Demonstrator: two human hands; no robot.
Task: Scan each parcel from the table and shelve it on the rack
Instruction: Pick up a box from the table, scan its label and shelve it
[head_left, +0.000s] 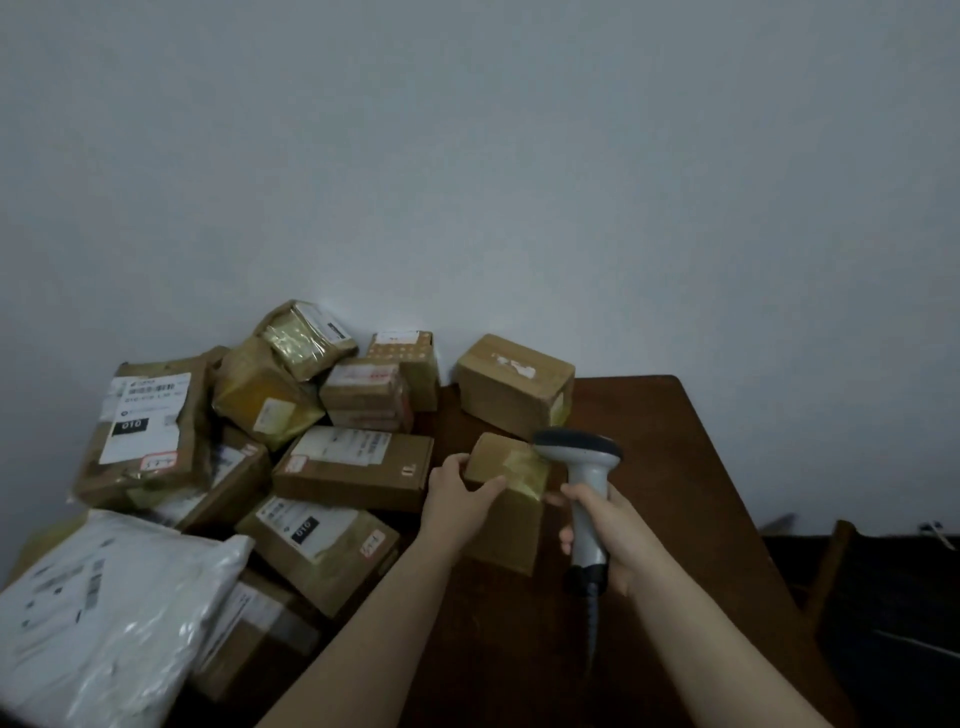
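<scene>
We see the left hand gripping a small cardboard box by its left side, thumb on the near face, fingers over the top; we cannot tell whether the box rests on the brown desk. The right hand is wrapped round the handle of a grey barcode scanner, its dark head just beside the box's upper right corner. A heap of parcels covers the desk's left side, and another box stands behind by the wall.

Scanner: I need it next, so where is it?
Head view, right of centre: the right hand grips the scanner, beside the small box the left hand holds.
</scene>
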